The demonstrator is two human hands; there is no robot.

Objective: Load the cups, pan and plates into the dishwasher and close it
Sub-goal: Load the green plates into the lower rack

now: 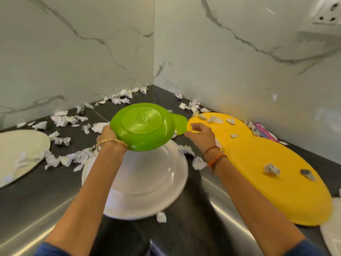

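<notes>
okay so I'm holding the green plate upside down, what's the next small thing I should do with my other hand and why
Probably close your right hand on the yellow plate's near rim and tip it, so the paper scraps slide off. Your left hand already holds the green plate overturned above the white plate; the right holds nothing.

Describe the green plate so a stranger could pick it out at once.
Find the corner where the two marble walls meet the dark counter. In front of it, the left hand holds the green plate underside up above a white plate. It is the only plate lifted and flipped.
</notes>
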